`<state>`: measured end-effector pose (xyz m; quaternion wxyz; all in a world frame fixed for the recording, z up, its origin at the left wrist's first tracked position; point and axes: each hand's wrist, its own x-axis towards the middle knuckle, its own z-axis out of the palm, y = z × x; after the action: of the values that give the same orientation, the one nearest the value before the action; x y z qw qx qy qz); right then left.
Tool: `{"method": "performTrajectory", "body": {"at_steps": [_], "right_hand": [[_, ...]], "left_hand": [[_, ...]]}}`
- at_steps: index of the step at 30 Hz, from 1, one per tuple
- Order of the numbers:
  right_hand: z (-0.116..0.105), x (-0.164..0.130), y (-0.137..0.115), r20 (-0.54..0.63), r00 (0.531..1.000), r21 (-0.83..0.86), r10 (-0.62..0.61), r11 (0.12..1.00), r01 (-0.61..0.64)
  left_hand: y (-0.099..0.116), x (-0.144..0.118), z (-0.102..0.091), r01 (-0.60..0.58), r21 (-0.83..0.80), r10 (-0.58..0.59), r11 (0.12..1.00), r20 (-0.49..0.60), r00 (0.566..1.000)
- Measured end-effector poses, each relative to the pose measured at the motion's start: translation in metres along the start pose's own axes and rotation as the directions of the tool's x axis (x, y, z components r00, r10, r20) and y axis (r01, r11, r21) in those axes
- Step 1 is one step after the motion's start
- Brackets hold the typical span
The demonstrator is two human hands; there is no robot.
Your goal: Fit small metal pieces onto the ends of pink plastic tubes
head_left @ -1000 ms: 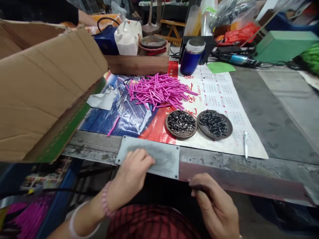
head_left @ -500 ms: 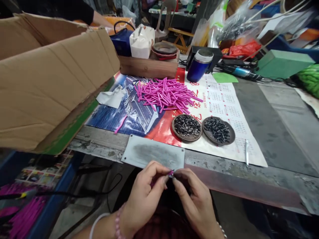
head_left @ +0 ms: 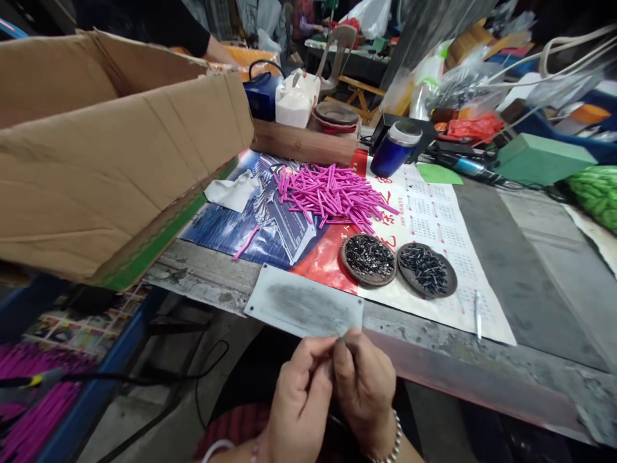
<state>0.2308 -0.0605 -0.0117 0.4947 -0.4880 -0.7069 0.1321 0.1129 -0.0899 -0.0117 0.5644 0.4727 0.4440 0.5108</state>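
Note:
My left hand (head_left: pixel 301 399) and my right hand (head_left: pixel 365 384) meet fingertip to fingertip just below the table's front edge. Together they pinch a small piece that the fingers almost wholly hide. Right above them a grey metal plate (head_left: pixel 303 307) lies flat on the table edge. Further back a pile of pink tubes (head_left: pixel 332 193) spreads over a printed poster (head_left: pixel 434 218). Two round dishes stand in front of the pile, the left dish (head_left: pixel 369 259) with small shiny metal parts and the right dish (head_left: pixel 427 269) with dark screws.
A big open cardboard box (head_left: pixel 110 148) overhangs the table's left side. One loose pink tube (head_left: pixel 245 243) and crumpled white paper (head_left: pixel 231 191) lie near it. A blue cup (head_left: pixel 395 151), a wooden block (head_left: pixel 303 145) and a green box (head_left: pixel 540 157) stand at the back. Another person's arm (head_left: pixel 216 48) shows top left.
My left hand left the grey plate and came together with my right hand in front of me. The two now pinch a small piece. The view has tilted up slightly.

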Motion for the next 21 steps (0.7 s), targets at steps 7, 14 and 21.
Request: {"method": "performTrajectory", "body": {"at_steps": [7,14,21], "right_hand": [[0.001,-0.005,0.005,0.002,0.995,0.049,0.098,0.994,-0.098],[0.01,-0.016,0.008,-0.052,0.995,0.174,0.087,0.982,-0.077],[0.003,-0.014,0.002,-0.061,0.976,0.144,0.211,0.969,-0.2]], "left_hand": [[-0.006,-0.002,0.003,0.007,0.012,-0.007,1.0,-0.022,1.0],[-0.007,-0.003,0.007,0.068,-0.029,-0.07,0.997,-0.088,0.994],[-0.006,-0.004,0.006,0.064,-0.015,-0.065,0.998,-0.077,0.995]]}}
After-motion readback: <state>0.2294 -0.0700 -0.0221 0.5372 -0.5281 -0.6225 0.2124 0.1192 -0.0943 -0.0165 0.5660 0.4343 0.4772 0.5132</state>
